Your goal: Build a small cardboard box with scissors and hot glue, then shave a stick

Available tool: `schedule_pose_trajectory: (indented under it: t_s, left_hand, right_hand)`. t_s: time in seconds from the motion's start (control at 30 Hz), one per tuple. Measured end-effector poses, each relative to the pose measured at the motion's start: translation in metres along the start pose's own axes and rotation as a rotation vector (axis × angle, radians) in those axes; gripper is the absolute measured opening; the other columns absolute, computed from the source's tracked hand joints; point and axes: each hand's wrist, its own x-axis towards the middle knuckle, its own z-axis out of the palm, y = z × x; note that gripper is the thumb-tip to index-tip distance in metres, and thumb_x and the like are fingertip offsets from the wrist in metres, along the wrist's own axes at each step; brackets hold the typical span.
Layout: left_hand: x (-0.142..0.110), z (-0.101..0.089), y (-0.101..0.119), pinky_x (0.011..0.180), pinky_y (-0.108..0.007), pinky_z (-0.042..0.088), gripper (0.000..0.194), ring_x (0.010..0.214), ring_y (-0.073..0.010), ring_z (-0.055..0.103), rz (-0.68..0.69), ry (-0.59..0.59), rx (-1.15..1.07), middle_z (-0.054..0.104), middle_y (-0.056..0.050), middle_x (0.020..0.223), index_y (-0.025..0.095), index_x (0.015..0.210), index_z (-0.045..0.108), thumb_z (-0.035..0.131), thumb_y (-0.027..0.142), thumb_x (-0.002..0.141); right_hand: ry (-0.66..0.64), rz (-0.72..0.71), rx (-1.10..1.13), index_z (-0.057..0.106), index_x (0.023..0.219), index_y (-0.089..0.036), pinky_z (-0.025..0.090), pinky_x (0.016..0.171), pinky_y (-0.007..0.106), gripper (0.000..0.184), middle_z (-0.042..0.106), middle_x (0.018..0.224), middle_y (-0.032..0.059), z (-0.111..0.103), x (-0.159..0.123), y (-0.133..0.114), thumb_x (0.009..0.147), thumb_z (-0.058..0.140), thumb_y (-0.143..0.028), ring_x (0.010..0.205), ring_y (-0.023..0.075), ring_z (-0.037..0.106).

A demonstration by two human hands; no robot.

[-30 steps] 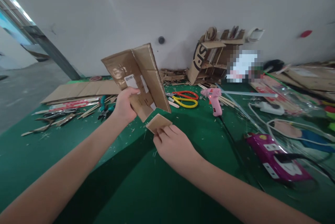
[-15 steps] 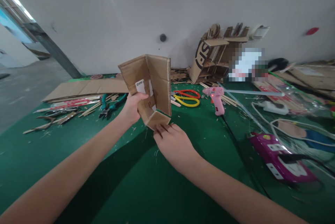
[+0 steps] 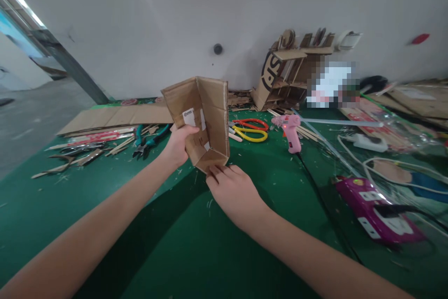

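Observation:
A brown cardboard piece point(image 3: 214, 112), folded along an upright crease into two walls with a small panel at its lower end, is held up over the green table. My left hand point(image 3: 179, 144) grips its left wall, the thumb on the inner face beside a white label point(image 3: 188, 116). At the bottom, my right hand point(image 3: 233, 189) has its fingers closed on the small end panel point(image 3: 212, 159); the fingertips are partly hidden. Just behind lie scissors with red and yellow handles point(image 3: 250, 136). To the right a pink glue gun point(image 3: 292, 132) stands with a glue stick in its back.
Cutting pliers point(image 3: 142, 149), wooden sticks point(image 3: 121, 147) and a flat cardboard strip point(image 3: 115, 117) lie on the left. A cardboard shelf point(image 3: 280, 79) stands against the wall. A purple power strip point(image 3: 378, 210) with cables sits on the right.
The small end panel has swung up against the two walls, closing the gap with green showing at its edge. The cardboard's top has dipped slightly. Both hands keep their hold.

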Motion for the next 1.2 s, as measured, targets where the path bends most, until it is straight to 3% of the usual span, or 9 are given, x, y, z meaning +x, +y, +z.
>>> schedule_pose_trajectory:
  t_s: [0.2,0.47,0.7,0.93,1.0,1.1,1.13,1.2]
  left_hand:
    - [0.001,-0.003,-0.002,0.061,-0.032,0.051,0.022,0.071,-0.0207,0.062,-0.026,-0.009,0.039,0.065,-0.001,0.073,0.018,0.073,0.066,0.07,0.022,0.051]
    - [0.0,-0.002,-0.008,0.078,-0.035,0.052,0.026,0.084,-0.0224,0.062,0.046,-0.027,-0.002,0.067,-0.001,0.079,0.018,0.076,0.066,0.069,0.018,0.05]
    - [0.001,-0.002,-0.01,0.074,-0.034,0.053,0.025,0.083,-0.0228,0.062,0.03,-0.023,-0.028,0.068,0.0,0.078,0.019,0.069,0.063,0.071,0.019,0.045]
    - [0.004,-0.005,-0.013,0.078,-0.036,0.052,0.031,0.085,-0.0219,0.063,0.066,-0.029,-0.027,0.067,0.0,0.08,0.019,0.08,0.063,0.068,0.021,0.05]
    - [0.005,-0.005,-0.014,0.078,-0.037,0.052,0.029,0.084,-0.022,0.063,0.066,-0.035,-0.02,0.068,0.0,0.08,0.019,0.08,0.063,0.067,0.021,0.051]
    - [0.006,-0.006,-0.016,0.076,-0.035,0.052,0.028,0.08,-0.0211,0.064,0.092,-0.049,-0.022,0.068,-0.001,0.079,0.018,0.079,0.064,0.068,0.022,0.051]
    - [0.006,-0.006,-0.017,0.075,-0.034,0.052,0.028,0.08,-0.0209,0.064,0.107,-0.057,-0.028,0.068,-0.001,0.08,0.018,0.079,0.064,0.069,0.022,0.052]
    - [0.005,-0.006,-0.018,0.074,-0.034,0.053,0.027,0.081,-0.0209,0.064,0.14,-0.074,-0.041,0.07,-0.001,0.083,0.018,0.081,0.066,0.069,0.023,0.055]
  right_hand:
    - [-0.009,0.008,0.006,0.068,0.096,-0.015,0.046,0.078,0.034,0.024,0.069,0.108,0.0123,0.0,0.0,0.0,0.088,0.047,-0.007,0.096,0.0214,0.064]
    - [-0.002,0.034,0.006,0.068,0.096,-0.016,0.046,0.077,0.033,0.024,0.069,0.108,0.0111,0.0,0.0,-0.001,0.09,0.046,-0.009,0.094,0.0209,0.064]
    - [0.035,0.03,0.011,0.068,0.095,-0.016,0.046,0.074,0.034,0.022,0.069,0.109,0.0106,0.004,-0.001,0.0,0.088,0.048,-0.009,0.091,0.0209,0.063]
    - [0.099,0.01,0.007,0.065,0.099,-0.014,0.044,0.08,0.035,0.023,0.068,0.102,0.0097,0.002,-0.002,0.001,0.086,0.048,-0.007,0.092,0.0216,0.06]
    - [0.112,0.089,0.043,0.063,0.098,-0.015,0.044,0.076,0.036,0.018,0.067,0.096,0.0092,-0.001,-0.001,0.005,0.086,0.051,-0.01,0.089,0.0224,0.058]
    - [0.134,0.337,0.131,0.061,0.095,-0.015,0.044,0.071,0.036,0.016,0.063,0.095,0.0106,-0.006,0.001,0.015,0.083,0.061,-0.025,0.088,0.0247,0.054]
    - [0.133,0.362,0.145,0.061,0.096,-0.015,0.044,0.071,0.036,0.02,0.062,0.097,0.0114,-0.006,0.001,0.018,0.082,0.062,-0.029,0.09,0.0254,0.053]
    - [0.108,0.26,0.132,0.062,0.102,-0.017,0.043,0.074,0.037,0.02,0.062,0.102,0.0108,-0.004,0.0,0.023,0.085,0.06,-0.028,0.093,0.0256,0.052]
